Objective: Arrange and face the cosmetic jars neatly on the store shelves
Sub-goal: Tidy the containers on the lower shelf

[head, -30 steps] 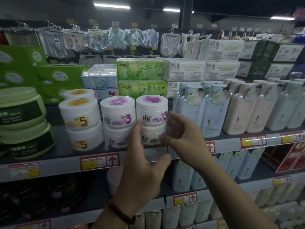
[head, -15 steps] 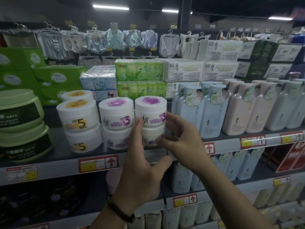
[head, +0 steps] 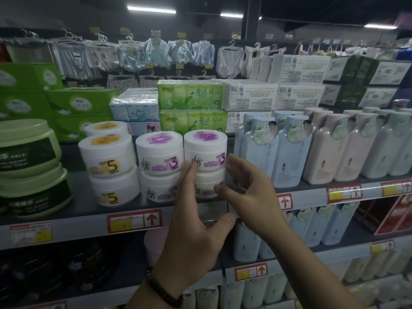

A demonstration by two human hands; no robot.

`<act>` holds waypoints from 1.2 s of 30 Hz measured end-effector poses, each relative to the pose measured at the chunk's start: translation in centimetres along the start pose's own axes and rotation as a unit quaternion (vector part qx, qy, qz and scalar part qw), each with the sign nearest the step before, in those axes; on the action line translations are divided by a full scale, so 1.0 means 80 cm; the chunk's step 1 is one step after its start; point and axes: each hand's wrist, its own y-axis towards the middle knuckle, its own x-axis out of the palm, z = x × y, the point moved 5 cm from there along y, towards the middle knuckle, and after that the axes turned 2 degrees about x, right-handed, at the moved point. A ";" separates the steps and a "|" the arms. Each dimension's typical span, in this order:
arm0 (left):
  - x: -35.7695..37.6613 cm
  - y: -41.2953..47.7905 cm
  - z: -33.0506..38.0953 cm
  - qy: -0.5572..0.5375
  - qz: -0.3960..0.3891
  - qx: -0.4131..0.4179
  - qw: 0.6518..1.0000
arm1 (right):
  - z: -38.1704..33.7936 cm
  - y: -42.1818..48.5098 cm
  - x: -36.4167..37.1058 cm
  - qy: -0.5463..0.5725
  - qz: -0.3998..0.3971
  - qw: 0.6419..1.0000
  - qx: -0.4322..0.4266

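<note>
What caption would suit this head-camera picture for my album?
The left hand and right hand flank a two-high stack of purple-topped jars on the shelf.

**Upper shelf** [head: 84, 206]: dark deck, grey front rail, red-framed price tags [head: 134, 220].
On deck, left to right:
- green jars [head: 29, 170], two high
- white "5" jars [head: 111, 172], yellow lids, two high, another behind
- two stacks of white "3" jars [head: 159, 157], purple lids, just beside each other
- pale blue bottles [head: 263, 152]
- pink bottles [head: 323, 150]
- pale green bottles [head: 392, 143]

All bottles upright, closely packed.

**Lower shelf** [head: 323, 255]: further pale bottles [head: 332, 228], red boxes [head: 392, 217].
</note>
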 end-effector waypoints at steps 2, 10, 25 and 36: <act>-0.004 -0.005 0.000 -0.012 0.005 -0.005 1.000 | -0.002 -0.007 -0.003 -0.020 0.050 0.999 0.004; -0.037 -0.010 -0.014 -0.002 0.077 -0.017 0.997 | -0.023 -0.031 0.006 -0.054 0.127 0.990 -0.038; -0.079 -0.008 -0.010 -0.021 0.117 -0.001 0.993 | -0.026 -0.037 0.055 0.011 0.067 0.997 -0.023; -0.115 -0.010 -0.031 -0.020 0.156 0.012 0.987 | -0.026 -0.040 0.096 0.031 0.038 0.999 -0.001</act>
